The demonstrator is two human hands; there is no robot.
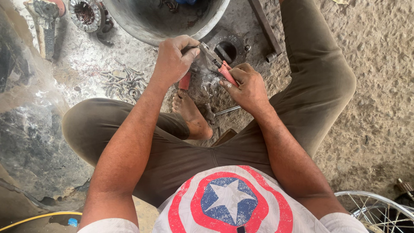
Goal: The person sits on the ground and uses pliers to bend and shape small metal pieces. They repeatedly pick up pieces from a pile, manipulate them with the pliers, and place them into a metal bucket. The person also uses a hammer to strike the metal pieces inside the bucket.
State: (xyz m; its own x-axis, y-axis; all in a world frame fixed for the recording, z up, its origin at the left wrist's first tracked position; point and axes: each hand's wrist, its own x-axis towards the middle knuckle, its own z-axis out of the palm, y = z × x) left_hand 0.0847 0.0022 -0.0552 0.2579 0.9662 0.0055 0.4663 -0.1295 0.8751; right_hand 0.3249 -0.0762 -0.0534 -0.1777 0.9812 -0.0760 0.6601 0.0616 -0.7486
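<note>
- Pliers (219,64), red-handled, metal head: being held over the concrete floor (379,64), just in front of the person's crossed legs, with the head pointing toward the left hand.
- Right hand (246,86): its fingers are wrapping tightly around the red handles of the pliers.
- Left hand (172,60): its fingers are closing together on a small part at the pliers' head; the part itself is too hidden to name.
- Metal basin (166,19), large, round, grey: sitting on the floor just beyond the hands; dark chain-like parts and a bit of something blue are lying inside at the top edge, too cut off to tell further.
- Metal plate with a round hole (228,49): lying flat on the floor just beside the basin, under the pliers.
- Pile of bolts and small fasteners (125,82): lying loose on the floor to the left of the left hand.
- Geared hub part (86,13): sitting at the top left, near the basin.
- Bare foot (189,114): resting on the floor below the hands, with a wrench (222,111) lying just beside it.
- Spoked wheel rim (375,209): showing at the lower right corner.
- Yellow hose (39,216): running along the lower left, with a small blue cap (73,222) near it.
</note>
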